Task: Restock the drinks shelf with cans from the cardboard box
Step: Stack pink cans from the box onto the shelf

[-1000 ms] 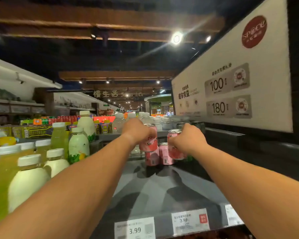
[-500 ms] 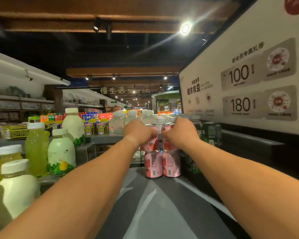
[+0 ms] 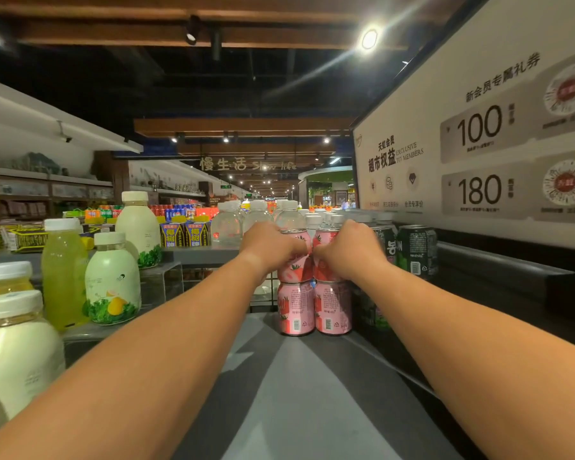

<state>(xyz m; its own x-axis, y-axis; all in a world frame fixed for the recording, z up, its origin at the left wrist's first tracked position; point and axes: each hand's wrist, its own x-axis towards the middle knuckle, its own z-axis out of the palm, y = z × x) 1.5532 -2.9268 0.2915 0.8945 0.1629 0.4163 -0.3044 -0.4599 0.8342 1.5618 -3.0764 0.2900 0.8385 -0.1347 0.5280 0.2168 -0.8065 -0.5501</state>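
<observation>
L hand (image 3: 270, 244) grip curled round upper-left pink can (image 3: 296, 264); R hand (image 3: 346, 249) grip round upper-right pink can (image 3: 326, 260). Both cans stacked on lower pink cans (image 3: 314, 308), grey shelf (image 3: 299, 393). Green cans (image 3: 416, 250) just right of R grip; juice bottles (image 3: 113, 280) well left of L grip.

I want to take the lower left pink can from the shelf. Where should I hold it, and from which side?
Probably lift off the upper left pink can first; it stands on the lower left pink can. Then grip the upright round wall at mid-height, from the front-left: a pink can touches its right side, the shelf in front lies bare.
</observation>
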